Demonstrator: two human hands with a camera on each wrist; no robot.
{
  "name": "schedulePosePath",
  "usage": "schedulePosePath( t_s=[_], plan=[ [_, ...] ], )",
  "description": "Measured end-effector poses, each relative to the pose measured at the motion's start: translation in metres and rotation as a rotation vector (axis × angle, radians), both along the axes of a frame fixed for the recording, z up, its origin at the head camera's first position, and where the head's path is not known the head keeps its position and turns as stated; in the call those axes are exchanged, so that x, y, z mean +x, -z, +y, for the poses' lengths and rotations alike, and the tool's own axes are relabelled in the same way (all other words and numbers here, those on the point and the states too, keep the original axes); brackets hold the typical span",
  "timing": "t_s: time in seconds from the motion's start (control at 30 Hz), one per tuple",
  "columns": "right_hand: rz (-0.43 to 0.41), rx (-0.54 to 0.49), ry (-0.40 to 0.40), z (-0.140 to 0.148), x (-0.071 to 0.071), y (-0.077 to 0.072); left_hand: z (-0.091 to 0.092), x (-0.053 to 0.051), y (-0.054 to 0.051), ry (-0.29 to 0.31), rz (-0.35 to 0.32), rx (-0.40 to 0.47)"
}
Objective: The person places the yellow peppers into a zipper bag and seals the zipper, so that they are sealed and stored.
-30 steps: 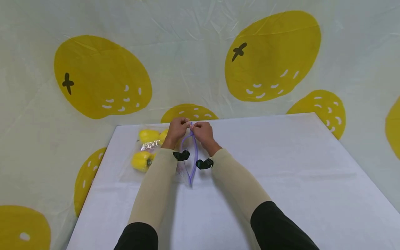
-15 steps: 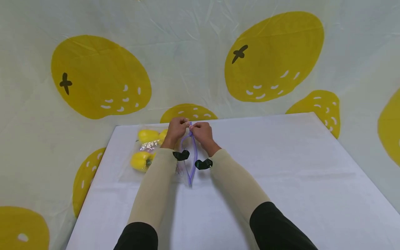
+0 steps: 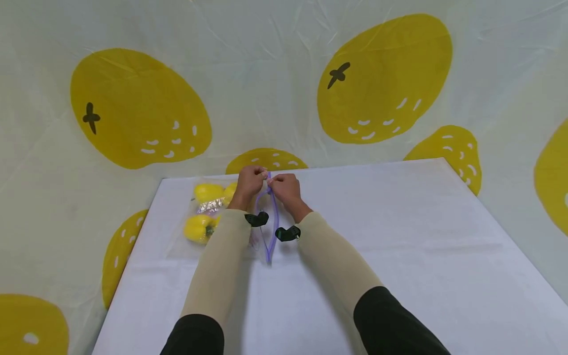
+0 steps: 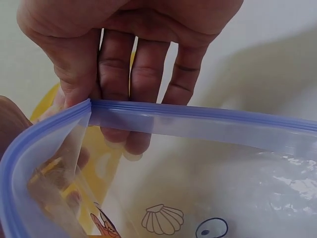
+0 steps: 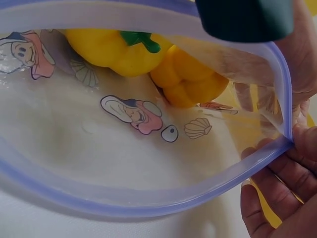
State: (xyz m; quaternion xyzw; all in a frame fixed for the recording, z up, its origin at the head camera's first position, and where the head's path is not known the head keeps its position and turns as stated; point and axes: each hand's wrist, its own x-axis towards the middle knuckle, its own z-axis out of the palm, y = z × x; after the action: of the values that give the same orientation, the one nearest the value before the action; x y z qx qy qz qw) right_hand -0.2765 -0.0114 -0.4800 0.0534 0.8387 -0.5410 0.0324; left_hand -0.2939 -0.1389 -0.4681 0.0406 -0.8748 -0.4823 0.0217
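Note:
A clear zip bag (image 3: 177, 249) with a purple-blue zip rim lies on the table, its mouth parted toward the right. At the far end of this rim, my left hand (image 3: 250, 183) pinches one edge. Close beside it, my right hand (image 3: 287, 189) grips the facing edge between thumb and fingers. Inside are yellow bell peppers (image 5: 116, 49), one showing a green stem. The left wrist view has the right hand (image 4: 138, 54) large at the top, with the zip rim (image 4: 208, 114) running below it. My forearm hides part of the bag.
A white-covered table (image 3: 399, 236) extends to the right and toward me. Behind it hangs a pale sheet (image 3: 266, 98) printed with big yellow fruit. Dark wrist cameras (image 3: 287, 233) sit between my forearms, near the bag mouth.
Both hands keep their hold at the far end of the zip rim. The head view has shifted only slightly; the bag and peppers stay in place.

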Motion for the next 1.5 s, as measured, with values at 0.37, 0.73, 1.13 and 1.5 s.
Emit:
schedulePosePath(
  t_s=[0.37, 0.73, 1.13, 1.5],
  plan=[
    [0.037, -0.152, -0.037, 0.004, -0.004, 0.003, -0.003, 0.0, -0.001, 0.045, -0.022, 0.046],
    [0.014, -0.058, -0.011, 0.004, 0.004, 0.009, 0.001, 0.003, -0.004, -0.007, -0.079, 0.031],
    [-0.004, -0.051, 0.005, 0.006, 0.007, 0.009, 0.002, 0.003, -0.004, 0.005, -0.068, 0.055],
    [0.006, -0.052, -0.009, 0.007, 0.006, 0.011, -0.003, -0.002, -0.001, 0.005, -0.057, 0.083]
  ],
)
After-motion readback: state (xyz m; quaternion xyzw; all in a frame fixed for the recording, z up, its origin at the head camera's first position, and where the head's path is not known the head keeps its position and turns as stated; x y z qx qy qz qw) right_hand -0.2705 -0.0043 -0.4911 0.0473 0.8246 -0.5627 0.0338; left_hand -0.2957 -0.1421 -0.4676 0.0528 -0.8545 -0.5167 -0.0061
